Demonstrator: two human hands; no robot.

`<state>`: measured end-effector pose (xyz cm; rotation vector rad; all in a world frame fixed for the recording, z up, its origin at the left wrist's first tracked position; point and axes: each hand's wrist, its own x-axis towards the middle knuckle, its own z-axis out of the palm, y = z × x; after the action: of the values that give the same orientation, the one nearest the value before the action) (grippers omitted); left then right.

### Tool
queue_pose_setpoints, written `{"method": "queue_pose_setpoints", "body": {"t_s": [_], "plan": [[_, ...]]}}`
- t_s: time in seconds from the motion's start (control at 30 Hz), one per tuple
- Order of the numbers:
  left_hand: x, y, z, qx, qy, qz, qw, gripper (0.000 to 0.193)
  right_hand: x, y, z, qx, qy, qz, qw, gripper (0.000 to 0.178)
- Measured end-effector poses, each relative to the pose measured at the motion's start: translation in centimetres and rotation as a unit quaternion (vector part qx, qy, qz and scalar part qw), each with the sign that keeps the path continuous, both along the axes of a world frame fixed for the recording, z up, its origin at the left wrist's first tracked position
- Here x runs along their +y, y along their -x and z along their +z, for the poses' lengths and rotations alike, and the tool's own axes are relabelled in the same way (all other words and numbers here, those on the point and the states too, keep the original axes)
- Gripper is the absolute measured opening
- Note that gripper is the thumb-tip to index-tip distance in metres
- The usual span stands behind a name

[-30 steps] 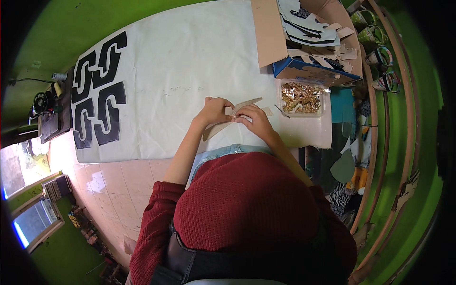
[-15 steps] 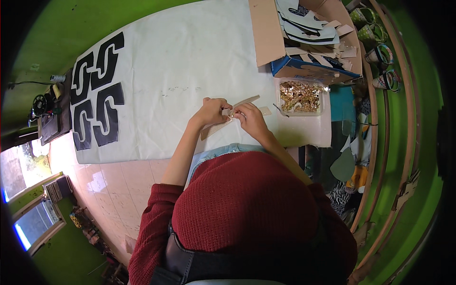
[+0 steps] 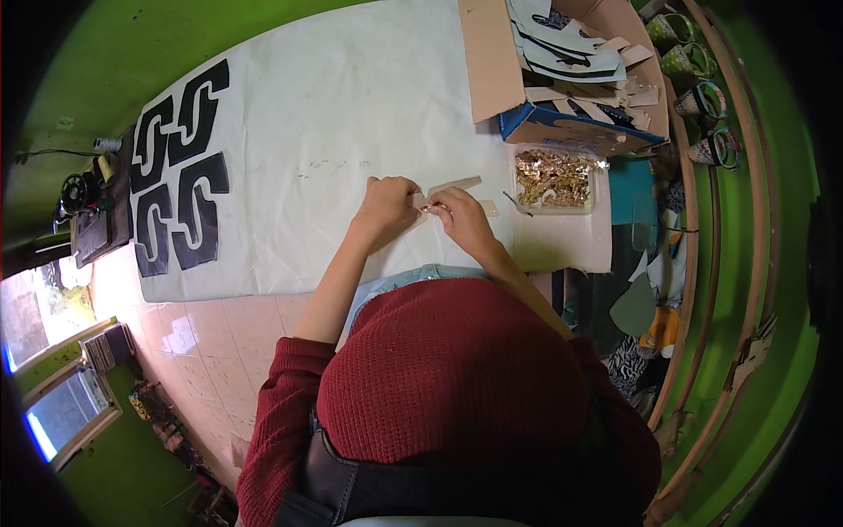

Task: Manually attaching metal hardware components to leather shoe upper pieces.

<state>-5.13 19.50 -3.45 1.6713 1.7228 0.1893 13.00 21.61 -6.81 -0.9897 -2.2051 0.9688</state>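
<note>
Strips of thin, flat, beige, leather-like or card-like material [image 3: 457, 184] lie at and under the hands, near the front edge of the worktop with a white sheet-like cover [image 3: 299, 105]. Two ends jut out past the right hand [image 3: 464, 220], and more beige shows below the left hand [image 3: 386, 211]. A tiny, shiny piece [image 3: 428, 208] sits where the fingertips meet. Each grip looks closed in a pinch, the left on the strips and the right at the shiny piece, though the fingers hide most of the contact.

The strips should be light and fairly stiff, since their free ends look straight, yet thin enough to bend; a pinch across the flat faces, close to the spot being worked, seems best. The tiny piece is probably hard, slick and easy to drop, so it suits fingertips on opposite sides. To the right, a clear, rectangular plastic tub [image 3: 562, 211] holds many small, gold-coloured pieces [image 3: 553, 176], likely just as light and slippery
</note>
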Motion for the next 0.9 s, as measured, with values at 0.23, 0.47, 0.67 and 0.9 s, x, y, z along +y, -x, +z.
{"method": "queue_pose_setpoints", "body": {"t_s": [0.23,0.47,0.67,0.9], "plan": [[-1.1,-0.6,1.4,0.053,-0.082,-0.006,0.995,0.018,0.1,-0.2,0.4,0.026,-0.014,0.015,0.999,0.011],[-1.9,-1.1,1.2,0.155,-0.128,-0.086,0.976,0.014,-0.3,-0.2,0.7,0.017,-0.02,0.025,0.999,0.024],[-3.2,-1.1,0.3,0.149,-0.202,-0.074,0.965,0.012,-0.9,0.4,1.1,-0.02,-0.093,0.023,0.995,0.025],[-3.9,-1.8,1.8,0.108,-0.139,0.027,0.984,0.01,-0.7,0.1,0.4,0.0,-0.121,0.018,0.993,0.02]]}}
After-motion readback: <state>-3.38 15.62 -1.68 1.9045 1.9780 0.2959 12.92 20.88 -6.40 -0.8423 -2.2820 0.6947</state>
